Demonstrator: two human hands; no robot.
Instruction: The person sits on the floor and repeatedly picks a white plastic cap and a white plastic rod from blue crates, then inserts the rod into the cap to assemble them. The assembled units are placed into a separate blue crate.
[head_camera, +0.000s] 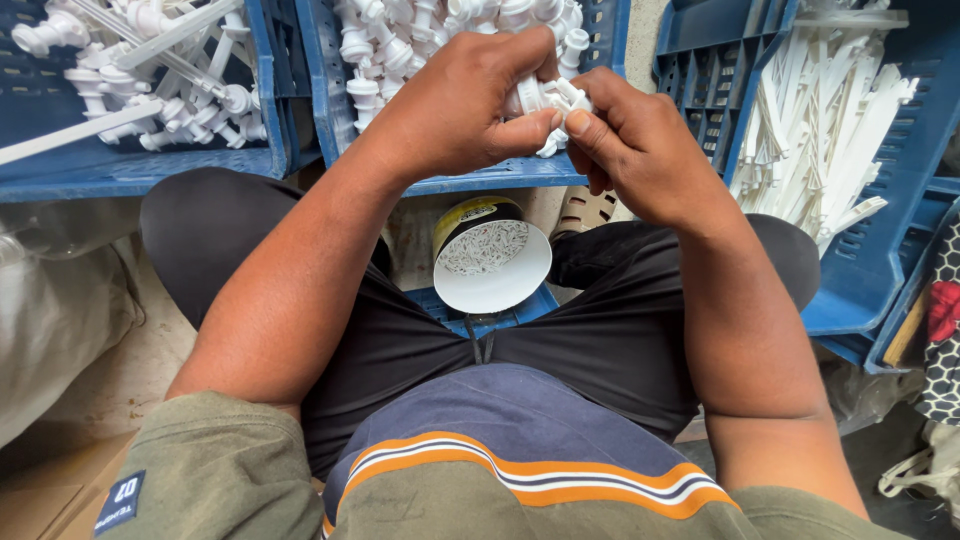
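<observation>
Between both hands, above the middle crate (480, 182): white pump part (548, 98), pinched by left hand (455, 100) and right hand (640, 150), fingers closed on it. Below, between the knees: open can (490, 258) of small pieces. Right: crate of white strips (830, 130).

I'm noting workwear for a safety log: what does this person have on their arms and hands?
Both arms are bare from the short olive-green sleeves down. The left hand and right hand have no gloves, rings, watch or bands. The left sleeve bears a small dark blue patch.
</observation>
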